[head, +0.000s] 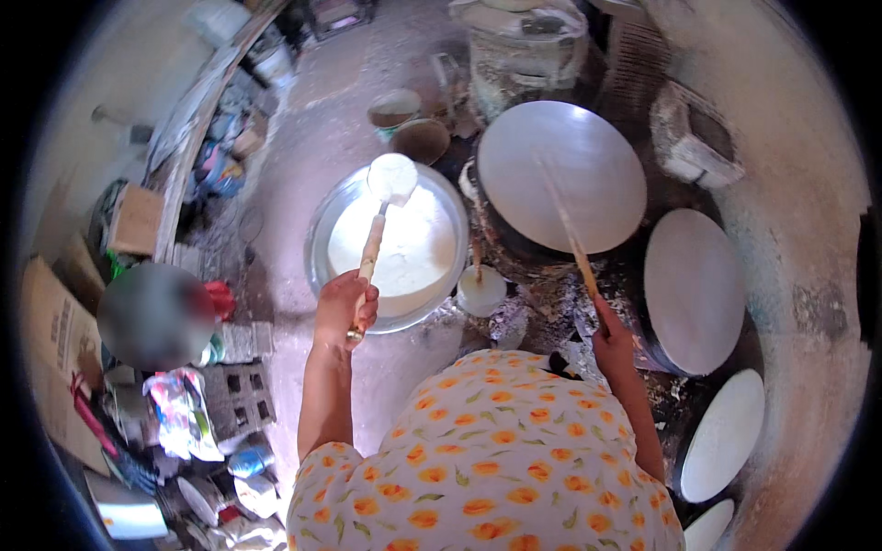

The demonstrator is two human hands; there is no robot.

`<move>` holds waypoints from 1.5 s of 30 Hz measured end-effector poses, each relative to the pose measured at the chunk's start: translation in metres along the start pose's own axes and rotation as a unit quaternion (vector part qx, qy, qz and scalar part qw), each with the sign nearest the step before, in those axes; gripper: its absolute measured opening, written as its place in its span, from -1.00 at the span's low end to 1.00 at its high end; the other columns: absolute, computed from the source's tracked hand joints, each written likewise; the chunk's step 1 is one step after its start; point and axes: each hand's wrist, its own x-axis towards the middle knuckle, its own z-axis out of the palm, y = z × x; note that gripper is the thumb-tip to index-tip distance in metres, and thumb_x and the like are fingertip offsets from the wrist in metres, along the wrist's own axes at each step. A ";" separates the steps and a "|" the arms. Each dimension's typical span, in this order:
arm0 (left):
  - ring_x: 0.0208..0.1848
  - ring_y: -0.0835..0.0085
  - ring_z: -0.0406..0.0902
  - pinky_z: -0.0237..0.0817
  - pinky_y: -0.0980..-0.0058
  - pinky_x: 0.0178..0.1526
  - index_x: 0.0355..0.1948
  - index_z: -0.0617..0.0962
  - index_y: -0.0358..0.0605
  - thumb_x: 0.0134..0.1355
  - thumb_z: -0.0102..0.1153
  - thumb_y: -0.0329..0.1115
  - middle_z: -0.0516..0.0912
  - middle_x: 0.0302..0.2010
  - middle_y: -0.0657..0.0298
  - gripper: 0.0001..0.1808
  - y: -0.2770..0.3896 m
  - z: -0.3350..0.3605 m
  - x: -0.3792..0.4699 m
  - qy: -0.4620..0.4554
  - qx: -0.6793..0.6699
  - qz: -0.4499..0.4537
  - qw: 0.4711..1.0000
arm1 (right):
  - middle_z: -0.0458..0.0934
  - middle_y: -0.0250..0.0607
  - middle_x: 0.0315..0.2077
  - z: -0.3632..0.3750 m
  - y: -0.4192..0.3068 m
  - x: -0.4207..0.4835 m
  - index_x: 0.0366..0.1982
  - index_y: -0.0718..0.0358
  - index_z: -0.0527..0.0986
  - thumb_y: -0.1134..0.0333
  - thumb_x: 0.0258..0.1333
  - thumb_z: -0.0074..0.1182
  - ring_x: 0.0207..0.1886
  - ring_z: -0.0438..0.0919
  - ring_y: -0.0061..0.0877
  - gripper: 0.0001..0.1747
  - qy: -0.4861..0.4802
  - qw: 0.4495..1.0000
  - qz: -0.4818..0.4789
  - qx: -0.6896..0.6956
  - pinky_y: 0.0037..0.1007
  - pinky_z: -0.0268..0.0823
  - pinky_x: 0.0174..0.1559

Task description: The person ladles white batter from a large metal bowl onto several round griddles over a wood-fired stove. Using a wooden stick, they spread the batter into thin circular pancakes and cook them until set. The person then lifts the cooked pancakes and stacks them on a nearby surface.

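My left hand (pixel 344 306) grips the pale handle of a ladle (pixel 393 178). The ladle's round bowl is full of something white and hangs over a wide metal basin (pixel 318 255). White batter-like liquid (pixel 420 241) fills much of that basin. In my right hand (pixel 612 341) is a long wooden stick (pixel 568 217). It reaches out over a large round griddle (pixel 599 158), where its far end looks blurred. A small container (pixel 481 296) with pale contents and a stick in it stands between basin and griddle.
Several more pale round plates, including a large one (pixel 696 296), line the right wall. Two buckets (pixel 422 141) stand beyond the basin, and a big drum (pixel 527 76) behind the griddle. At left lie concrete blocks (pixel 224 399), a cardboard box (pixel 136 219) and mixed clutter.
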 end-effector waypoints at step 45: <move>-0.67 0.60 0.39 0.23 0.59 -0.66 0.23 0.37 -0.29 0.24 -0.04 -0.52 0.51 -0.50 0.27 -0.51 -0.156 0.440 -0.020 -0.559 0.230 0.116 0.788 | 0.55 0.12 -0.03 -0.100 0.085 -0.216 0.26 0.06 0.32 0.71 -0.05 -0.18 0.06 0.54 -0.10 -0.23 0.401 0.871 0.258 -0.115 -0.30 0.38 0.05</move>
